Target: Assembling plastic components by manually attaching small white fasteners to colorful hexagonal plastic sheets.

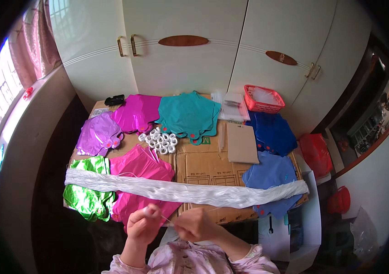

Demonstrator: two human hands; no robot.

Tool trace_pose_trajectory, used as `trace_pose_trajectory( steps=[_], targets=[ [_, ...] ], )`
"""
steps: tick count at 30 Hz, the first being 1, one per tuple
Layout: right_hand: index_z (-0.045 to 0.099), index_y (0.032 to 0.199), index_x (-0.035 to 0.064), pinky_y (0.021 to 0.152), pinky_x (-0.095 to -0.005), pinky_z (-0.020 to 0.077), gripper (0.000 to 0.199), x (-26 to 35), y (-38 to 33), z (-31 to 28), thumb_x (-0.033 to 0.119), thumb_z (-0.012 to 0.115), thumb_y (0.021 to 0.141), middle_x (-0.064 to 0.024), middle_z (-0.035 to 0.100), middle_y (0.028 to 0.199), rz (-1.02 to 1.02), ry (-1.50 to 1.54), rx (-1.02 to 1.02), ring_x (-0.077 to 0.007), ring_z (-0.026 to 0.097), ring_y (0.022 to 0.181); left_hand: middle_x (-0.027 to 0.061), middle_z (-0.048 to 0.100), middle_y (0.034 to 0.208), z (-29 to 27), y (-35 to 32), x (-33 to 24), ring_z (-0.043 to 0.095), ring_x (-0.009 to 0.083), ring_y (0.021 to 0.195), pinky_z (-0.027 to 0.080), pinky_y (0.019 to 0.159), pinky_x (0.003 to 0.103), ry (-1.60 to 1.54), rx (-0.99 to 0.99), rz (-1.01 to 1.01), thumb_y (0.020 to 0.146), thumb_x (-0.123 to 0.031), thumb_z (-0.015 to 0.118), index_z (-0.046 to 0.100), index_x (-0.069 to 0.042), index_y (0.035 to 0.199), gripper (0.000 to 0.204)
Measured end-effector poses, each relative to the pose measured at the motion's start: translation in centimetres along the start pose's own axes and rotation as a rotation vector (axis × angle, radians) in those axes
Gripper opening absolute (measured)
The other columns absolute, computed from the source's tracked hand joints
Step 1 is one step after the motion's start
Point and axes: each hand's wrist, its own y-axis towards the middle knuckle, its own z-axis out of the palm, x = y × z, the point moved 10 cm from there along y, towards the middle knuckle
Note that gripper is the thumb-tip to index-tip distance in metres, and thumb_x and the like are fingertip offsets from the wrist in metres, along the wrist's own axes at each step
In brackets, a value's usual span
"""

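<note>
Long white thread hank (194, 192): across the flat brown cardboard (208, 160); hard tugging could tangle its strands.
Left hand (142, 226): your fingers closed on, seemingly, a small white winding (149, 211); slack could unravel it.
Right hand (196, 223): your curled fingers pinch the thin white thread (167, 219).
Room: tall cream cabinets (180, 66).
Surface: shiny coloured foil shapes (189, 113), white thread rings (163, 145).

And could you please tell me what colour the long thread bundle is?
The thread bundle is white in the head view.
</note>
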Motion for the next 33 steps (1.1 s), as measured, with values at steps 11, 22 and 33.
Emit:
trace_pose_trajectory(
  steps=[11, 22, 33],
  targets=[
    [0.053, 0.068, 0.0056, 0.047, -0.0351, 0.0426, 0.004, 0.2, 0.5, 1.2, 0.005, 0.057, 0.067, -0.0073, 0.050, 0.057, -0.008, 0.031, -0.025, -0.0251, 0.054, 0.052, 0.0066, 0.060, 0.081, 1.7, -1.1, -3.1, 0.052, 0.0233, 0.082, 0.035, 0.083, 0.038, 0.887, 0.216, 0.351, 0.076, -0.009, 0.061, 0.064, -0.005, 0.090, 0.015],
    [0.052, 0.069, 0.0047, 0.048, -0.0349, 0.0430, 0.006, 1.6, 1.0, 1.5, 0.003, 0.057, 0.065, -0.0066, 0.047, 0.057, -0.060, 0.037, -0.031, -0.0257, 0.051, 0.050, 0.0014, 0.059, 0.073, 3.2, -0.8, -3.1, 0.046, 0.0189, 0.073, 0.031, 0.072, 0.033, 1.555, 0.294, 0.392, 0.074, -0.015, 0.064, 0.065, -0.007, 0.078, 0.009],
    [0.050, 0.064, 0.0075, 0.043, -0.0318, 0.0378, 0.011, 2.5, 0.9, -0.2, 0.001, 0.058, 0.059, -0.0031, 0.042, 0.056, -0.195, -0.004, -0.103, -0.0192, 0.046, 0.046, 0.0040, 0.055, 0.072, 4.2, -1.5, -2.3, 0.050, 0.0172, 0.078, 0.032, 0.072, 0.035, 1.696, 0.402, 0.459, 0.072, -0.008, 0.062, 0.065, -0.009, 0.086, 0.014]
  ],
)
